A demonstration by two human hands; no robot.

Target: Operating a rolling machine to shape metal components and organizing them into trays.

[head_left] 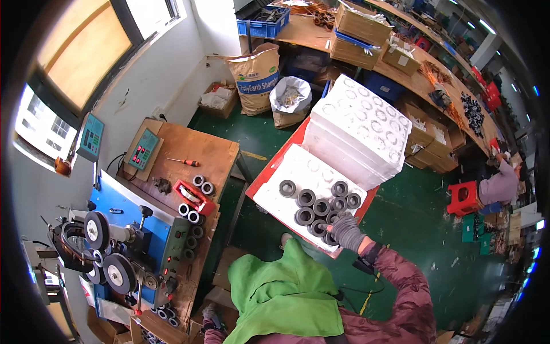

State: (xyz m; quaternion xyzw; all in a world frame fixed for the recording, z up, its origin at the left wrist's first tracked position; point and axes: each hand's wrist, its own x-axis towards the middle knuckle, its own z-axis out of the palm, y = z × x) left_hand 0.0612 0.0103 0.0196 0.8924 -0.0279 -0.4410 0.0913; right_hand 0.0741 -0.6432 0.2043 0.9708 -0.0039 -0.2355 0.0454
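The gloved right hand (348, 230) curls over dark rings (321, 212) on a white foam tray (272, 196). The left hand (211, 314) is low; I cannot tell either's grip.

White foam tray (286, 171) — dark rings (314, 206), wooden bench (215, 152) — 1 screwdriver (190, 163), blue-topped machine (123, 198)

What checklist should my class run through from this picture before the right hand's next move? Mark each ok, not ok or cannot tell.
1. Right hand's grip at the dark rings: ok, at the cluster's near side.
2. Rings on the white foam tray: ok, several lie there.
3. Firm hold on one ring: cannot tell, too small and partly covered.
4. Left hand's grip free: cannot tell, low beside the body.
5. Screwdriver put away: not ok, loose on the wooden table.
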